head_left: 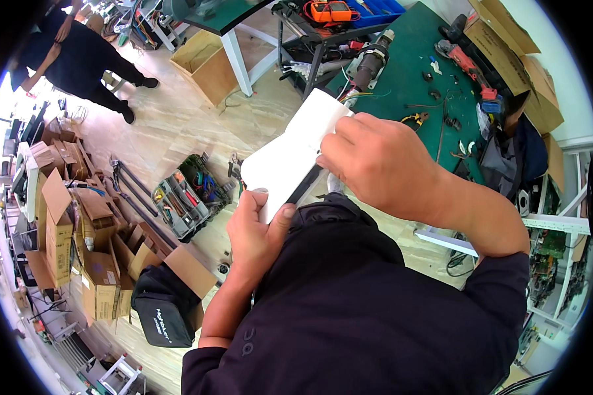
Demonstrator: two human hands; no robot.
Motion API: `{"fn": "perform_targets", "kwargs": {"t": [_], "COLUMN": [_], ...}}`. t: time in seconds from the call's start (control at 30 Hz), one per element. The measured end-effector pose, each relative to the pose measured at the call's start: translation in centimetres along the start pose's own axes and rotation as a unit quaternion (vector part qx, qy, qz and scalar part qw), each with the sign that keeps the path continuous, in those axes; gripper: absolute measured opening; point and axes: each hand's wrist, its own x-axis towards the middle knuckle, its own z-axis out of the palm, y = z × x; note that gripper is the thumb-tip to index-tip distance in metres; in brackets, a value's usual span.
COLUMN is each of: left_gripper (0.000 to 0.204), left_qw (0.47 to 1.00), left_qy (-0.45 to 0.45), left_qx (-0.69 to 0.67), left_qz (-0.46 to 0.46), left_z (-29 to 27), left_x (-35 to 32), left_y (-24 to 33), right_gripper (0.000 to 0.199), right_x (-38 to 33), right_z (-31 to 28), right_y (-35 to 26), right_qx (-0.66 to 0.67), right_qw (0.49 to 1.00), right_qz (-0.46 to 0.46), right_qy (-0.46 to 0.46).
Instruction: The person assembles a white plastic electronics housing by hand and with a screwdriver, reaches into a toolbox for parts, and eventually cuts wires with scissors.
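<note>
Directly before me, a white piece [280, 157] slants between a person's hands: left hand [254, 230] gripping its lower end, right hand [375, 158] pinching its right edge.

On the green-topped workbench [402, 66], yellow-and-black pliers [414, 120] lie near a red power tool [464, 64]. An orange multimeter [331, 11] sits beside a blue tray [394, 7]. Left, an open toolbox [192, 228] full of hand tools rests on the pale marbled floor [244, 125], near piled cardboard boxes [101, 271] and a black bag [161, 315]. A person in dark clothing [76, 56] stands at upper left.
</note>
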Motion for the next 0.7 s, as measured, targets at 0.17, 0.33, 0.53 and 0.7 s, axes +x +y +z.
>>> {"fn": "perform_targets", "kwargs": {"t": [0.17,0.33,0.53,0.7], "left_gripper": [0.046,0.043,0.045,0.045], "left_qw": [1.0,1.0,1.0,0.994], "left_qy": [0.0,0.009,0.014,0.044], "left_qx": [-0.022,0.008,0.008,0.068], "left_qz": [0.021,0.024,0.012,0.068], "left_z": [-0.1,-0.6,-1.1,-1.0], "left_x": [0.1,0.3,0.5,0.4], "left_y": [0.0,-0.1,0.1,0.0], "right_gripper": [0.007,0.012,0.015,0.026], "right_x": [-0.3,-0.3,-0.2,0.4], "right_z": [0.0,0.4,0.7,-0.2], "right_y": [0.1,1.2,0.9,0.1], "right_qx": [-0.057,-0.081,0.039,0.154], "right_qw": [0.996,0.979,0.996,0.97], "right_qz": [-0.059,-0.176,-0.067,0.158], "right_qy": [0.033,0.069,0.038,-0.105]}}
